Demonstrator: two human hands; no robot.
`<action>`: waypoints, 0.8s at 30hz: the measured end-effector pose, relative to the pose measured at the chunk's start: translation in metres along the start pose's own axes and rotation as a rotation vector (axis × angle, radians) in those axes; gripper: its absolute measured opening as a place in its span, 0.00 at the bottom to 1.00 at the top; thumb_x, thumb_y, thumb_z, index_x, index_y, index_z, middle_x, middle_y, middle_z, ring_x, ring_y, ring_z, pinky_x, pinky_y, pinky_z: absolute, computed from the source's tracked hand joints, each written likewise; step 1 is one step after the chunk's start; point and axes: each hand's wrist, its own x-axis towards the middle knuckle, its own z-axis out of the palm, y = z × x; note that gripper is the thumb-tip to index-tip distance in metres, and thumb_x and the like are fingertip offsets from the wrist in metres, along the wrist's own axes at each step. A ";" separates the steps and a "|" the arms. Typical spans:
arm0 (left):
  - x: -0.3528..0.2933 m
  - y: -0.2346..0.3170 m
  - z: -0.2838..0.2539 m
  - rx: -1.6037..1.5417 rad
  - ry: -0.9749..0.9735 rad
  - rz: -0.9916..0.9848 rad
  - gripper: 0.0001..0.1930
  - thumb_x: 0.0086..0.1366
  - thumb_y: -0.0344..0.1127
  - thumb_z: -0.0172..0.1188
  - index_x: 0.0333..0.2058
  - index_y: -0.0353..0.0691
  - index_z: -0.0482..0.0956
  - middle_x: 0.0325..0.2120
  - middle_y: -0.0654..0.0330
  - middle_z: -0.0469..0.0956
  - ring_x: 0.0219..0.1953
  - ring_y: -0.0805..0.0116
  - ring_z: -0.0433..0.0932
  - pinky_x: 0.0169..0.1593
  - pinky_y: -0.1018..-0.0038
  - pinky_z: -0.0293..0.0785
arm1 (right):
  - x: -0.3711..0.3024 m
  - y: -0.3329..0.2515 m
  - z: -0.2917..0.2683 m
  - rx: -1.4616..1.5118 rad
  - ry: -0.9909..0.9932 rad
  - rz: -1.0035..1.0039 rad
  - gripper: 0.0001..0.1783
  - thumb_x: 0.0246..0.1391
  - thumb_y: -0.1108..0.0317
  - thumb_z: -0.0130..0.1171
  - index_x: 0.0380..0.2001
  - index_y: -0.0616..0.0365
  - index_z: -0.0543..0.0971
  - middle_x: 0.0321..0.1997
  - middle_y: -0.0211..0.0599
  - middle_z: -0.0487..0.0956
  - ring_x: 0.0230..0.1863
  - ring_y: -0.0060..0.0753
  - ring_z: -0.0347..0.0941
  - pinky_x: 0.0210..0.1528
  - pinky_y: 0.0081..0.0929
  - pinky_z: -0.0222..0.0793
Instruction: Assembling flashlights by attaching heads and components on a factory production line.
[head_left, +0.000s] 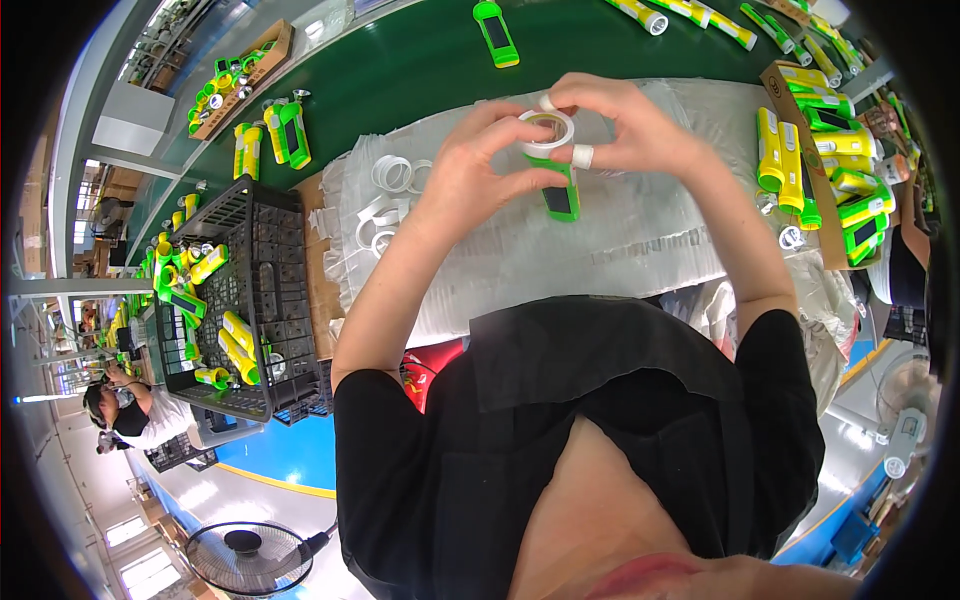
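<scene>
A green flashlight (562,203) with a dark panel on its side stands or tilts over the plastic-covered work surface, its wide head toward me. Around that head sits a white ring (546,150). My left hand (487,155) is closed on the flashlight from the left, fingers at the ring and thumb lower by the body. From the right, my right hand (625,125) pinches the ring's edge; white wraps cover two of its fingertips. Loose white rings (390,174) lie on the plastic sheet left of my hands.
A black crate (262,300) of yellow-green flashlights stands at left, with more flashlights (290,135) beyond it. At right is a cardboard box (815,170) of flashlights. One green flashlight (496,35) lies on the green table ahead. Another person (150,415) is at far left.
</scene>
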 end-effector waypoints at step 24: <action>0.017 0.005 0.035 -0.179 -0.067 -0.112 0.18 0.49 0.35 0.74 0.38 0.43 0.78 0.36 0.64 0.82 0.36 0.63 0.80 0.37 0.70 0.73 | 0.036 -0.024 -0.048 -0.273 -0.596 0.354 0.19 0.39 0.64 0.72 0.27 0.61 0.71 0.29 0.37 0.71 0.29 0.39 0.70 0.30 0.32 0.67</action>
